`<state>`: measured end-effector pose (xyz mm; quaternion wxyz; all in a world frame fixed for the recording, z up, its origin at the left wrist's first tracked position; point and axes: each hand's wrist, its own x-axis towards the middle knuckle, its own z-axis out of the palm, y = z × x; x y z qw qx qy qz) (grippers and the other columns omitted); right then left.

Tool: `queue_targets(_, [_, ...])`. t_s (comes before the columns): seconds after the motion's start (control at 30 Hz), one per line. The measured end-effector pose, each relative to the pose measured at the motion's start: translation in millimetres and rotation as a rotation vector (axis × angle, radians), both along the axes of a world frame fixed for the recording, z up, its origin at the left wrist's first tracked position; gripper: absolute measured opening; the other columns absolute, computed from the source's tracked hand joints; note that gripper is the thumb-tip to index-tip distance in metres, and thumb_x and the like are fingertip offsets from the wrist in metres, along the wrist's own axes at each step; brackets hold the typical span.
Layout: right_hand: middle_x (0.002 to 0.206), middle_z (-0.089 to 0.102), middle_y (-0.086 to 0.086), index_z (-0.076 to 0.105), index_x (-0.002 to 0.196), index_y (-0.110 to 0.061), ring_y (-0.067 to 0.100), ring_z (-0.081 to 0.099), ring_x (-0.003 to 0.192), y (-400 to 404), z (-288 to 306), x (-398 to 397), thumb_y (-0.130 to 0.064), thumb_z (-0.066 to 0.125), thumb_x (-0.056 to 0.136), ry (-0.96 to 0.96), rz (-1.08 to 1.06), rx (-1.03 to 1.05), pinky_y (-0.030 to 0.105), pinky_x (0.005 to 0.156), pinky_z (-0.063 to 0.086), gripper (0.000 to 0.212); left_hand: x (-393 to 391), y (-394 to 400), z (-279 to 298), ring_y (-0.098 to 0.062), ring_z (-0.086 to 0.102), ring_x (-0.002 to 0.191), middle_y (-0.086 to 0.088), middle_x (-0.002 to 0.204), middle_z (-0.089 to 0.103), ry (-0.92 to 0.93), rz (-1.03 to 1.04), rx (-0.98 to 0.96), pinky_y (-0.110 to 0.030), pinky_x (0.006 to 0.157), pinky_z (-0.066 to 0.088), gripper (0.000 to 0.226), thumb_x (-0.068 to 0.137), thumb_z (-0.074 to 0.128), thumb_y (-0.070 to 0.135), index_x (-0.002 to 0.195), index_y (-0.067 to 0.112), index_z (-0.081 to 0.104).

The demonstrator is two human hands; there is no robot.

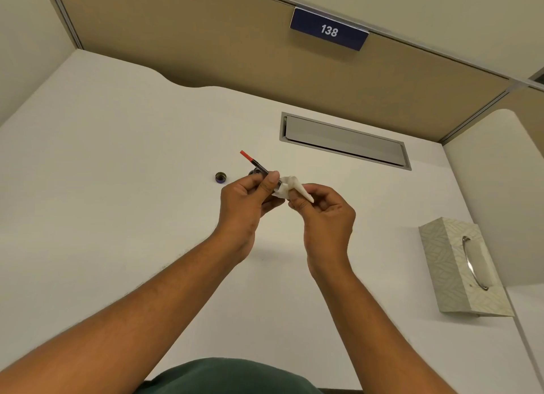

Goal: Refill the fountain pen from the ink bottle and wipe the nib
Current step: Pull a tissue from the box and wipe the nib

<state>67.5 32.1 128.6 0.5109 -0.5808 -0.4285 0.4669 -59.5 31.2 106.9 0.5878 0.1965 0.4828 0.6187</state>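
— What do you have on the head camera?

— I see both hands raised over the white desk. The left hand is clenched around the pen, whose red end points up and to the far left. The right hand pinches a white tissue against the pen's near end; the nib is hidden inside it.

— And the ink bottle?

— Mostly hidden behind the left hand; I can make out only a dark bit on the desk. Its cap lies open side up just to the left of it.

— Anything else?

— A tissue box sits near the right edge, well apart from the hands. A grey flap is set into the desk farther back.
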Motion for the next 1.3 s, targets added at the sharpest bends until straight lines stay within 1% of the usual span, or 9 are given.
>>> queue_targets(0.1, [0.088, 0.079, 0.002, 0.077, 0.098, -0.006, 0.016, 0.077, 0.083, -2.1, -0.6, -1.9, -0.003, 0.082, 0.085, -0.062, -0.003, 0.051, 0.026, 0.08, 0.063, 0.014, -0.3, 1.0, 0.4, -0.028, 0.078, 0.101, -0.016, 0.106, 0.08, 0.005, -0.006, -0.003, -0.039, 0.095, 0.062, 0.03, 0.095, 0.071, 0.024, 0.11, -0.002, 0.076])
queue_targets(0.27, [0.093, 0.079, 0.007, 0.07, 0.104, -0.005, 0.02, 0.078, 0.085, -0.8, 4.8, 0.1, 0.0, 0.075, 0.091, 0.328, -0.003, -0.194, 0.026, 0.08, 0.062, 0.015, -0.4, 3.0, 1.4, -0.027, 0.077, 0.104, -0.012, 0.111, 0.078, 0.09, -0.053, 0.023, -0.043, 0.097, 0.061, 0.023, 0.101, 0.064, 0.02, 0.112, 0.004, 0.075])
queue_targets(0.37, [0.089, 0.08, 0.001, 0.07, 0.107, -0.005, 0.018, 0.077, 0.08, 0.2, 5.6, 1.5, -0.001, 0.076, 0.09, 0.398, -0.018, -0.251, 0.026, 0.08, 0.061, 0.018, -1.2, 3.2, 3.2, -0.025, 0.077, 0.103, -0.006, 0.104, 0.08, 0.131, -0.05, 0.029, -0.041, 0.095, 0.062, 0.019, 0.102, 0.062, 0.021, 0.11, 0.011, 0.076])
queue_targets(0.53, [0.078, 0.08, -0.004, 0.069, 0.108, -0.004, 0.015, 0.075, 0.071, -1.9, 0.5, 6.7, -0.002, 0.078, 0.089, 0.338, -0.096, -0.245, 0.027, 0.081, 0.061, 0.021, -10.3, 6.4, 5.3, -0.018, 0.073, 0.104, -0.01, 0.108, 0.077, 0.099, -0.015, 0.023, -0.037, 0.093, 0.062, 0.029, 0.101, 0.064, 0.027, 0.113, 0.003, 0.075])
queue_targets(0.67, [0.086, 0.08, 0.012, 0.063, 0.099, -0.011, 0.019, 0.075, 0.067, -3.2, -5.5, 7.0, -0.003, 0.08, 0.088, 0.295, -0.143, -0.229, 0.028, 0.075, 0.063, 0.022, -13.6, 6.4, 10.0, -0.019, 0.069, 0.111, -0.01, 0.112, 0.074, -0.077, -0.066, -0.014, -0.042, 0.096, 0.06, 0.04, 0.083, 0.074, 0.041, 0.11, 0.01, 0.076])
queue_targets(0.87, [0.087, 0.072, 0.012, 0.061, 0.091, -0.008, 0.02, 0.075, 0.071, -5.6, -8.1, -11.2, -0.003, 0.081, 0.086, 0.35, -0.08, -0.19, 0.029, 0.076, 0.062, 0.021, 3.6, -3.0, 15.1, -0.031, 0.065, 0.109, -0.006, 0.113, 0.073, -0.279, -0.265, -0.02, -0.047, 0.102, 0.05, 0.022, 0.078, 0.077, 0.04, 0.094, 0.025, 0.08])
queue_targets(1.03, [0.076, 0.07, 0.009, 0.064, 0.088, -0.009, 0.022, 0.073, 0.065, -9.4, -7.9, -19.2, -0.002, 0.079, 0.088, 0.308, -0.062, -0.22, 0.028, 0.067, 0.062, 0.017, 11.5, -7.3, 18.5, -0.031, 0.064, 0.101, -0.014, 0.114, 0.069, -0.263, -0.274, -0.03, -0.041, 0.088, 0.051, 0.02, 0.079, 0.074, 0.037, 0.09, 0.023, 0.082])
queue_targets(1.17, [0.082, 0.071, 0.009, 0.071, 0.096, -0.006, 0.02, 0.069, 0.072, -10.3, -15.8, -20.4, -0.015, 0.081, 0.088, 0.209, -0.034, -0.214, 0.032, 0.071, 0.062, 0.016, 14.3, -7.4, 18.2, -0.023, 0.071, 0.101, -0.003, 0.11, 0.079, -0.123, -0.214, -0.015, -0.034, 0.07, 0.054, 0.023, 0.081, 0.072, 0.04, 0.092, 0.023, 0.083])
queue_targets(1.3, [0.099, 0.076, 0.005, 0.073, 0.105, -0.015, 0.016, 0.072, 0.081, -15.1, -25.8, -12.9, -0.021, 0.082, 0.087, 0.123, 0.109, -0.242, 0.026, 0.072, 0.058, 0.021, 14.9, -4.4, 16.6, -0.019, 0.068, 0.095, 0.001, 0.089, 0.076, -0.052, -0.087, -0.081, -0.032, 0.076, 0.055, 0.047, 0.074, 0.077, 0.042, 0.11, 0.013, 0.079])
